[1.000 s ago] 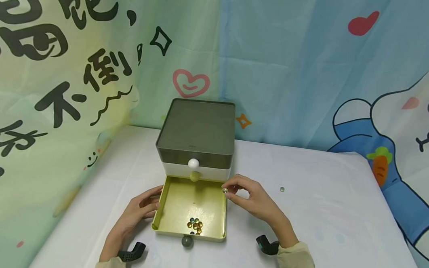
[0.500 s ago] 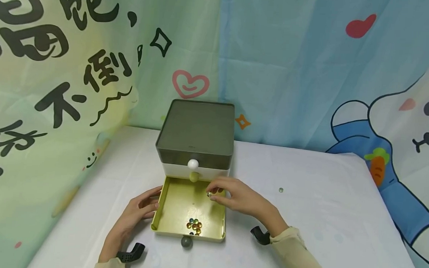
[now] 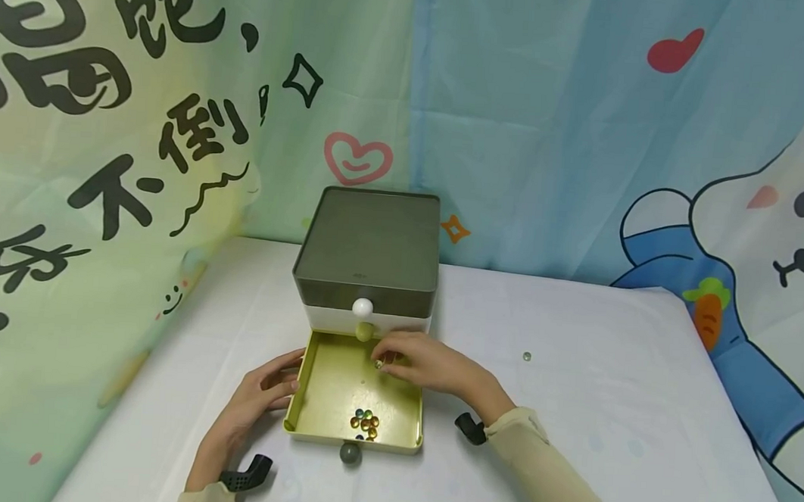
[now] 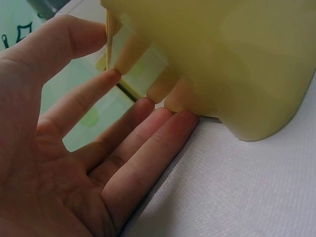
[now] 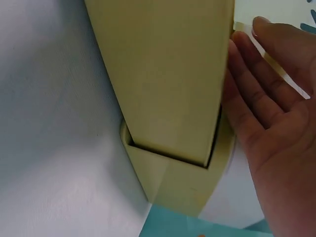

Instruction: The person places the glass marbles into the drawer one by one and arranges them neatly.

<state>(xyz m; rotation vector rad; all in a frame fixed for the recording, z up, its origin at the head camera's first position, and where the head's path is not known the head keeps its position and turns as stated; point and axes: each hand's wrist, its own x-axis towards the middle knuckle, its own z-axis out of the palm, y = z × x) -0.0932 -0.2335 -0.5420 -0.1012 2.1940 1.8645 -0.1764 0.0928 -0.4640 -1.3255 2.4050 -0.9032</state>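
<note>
A yellow-green drawer is pulled out from the bottom of a small desktop drawer box with a dark grey-green top. Several glass marbles lie clustered near the drawer's front. My right hand reaches over the drawer's right wall, and its thumb and fingertips pinch a marble above the back part of the drawer. Alongside the drawer's left wall is my left hand; the left wrist view has its straight fingertips against the drawer's outer side, with the thumb at the wall's edge.
One loose marble lies on the white tablecloth to the right. A dark round knob juts from the drawer's front; above are a white knob and a yellow-green knob. A printed curtain hangs behind.
My right hand has moved left from the drawer's right wall to over its inside, carrying the pinched marble. The left hand has stayed at the drawer's left side.
</note>
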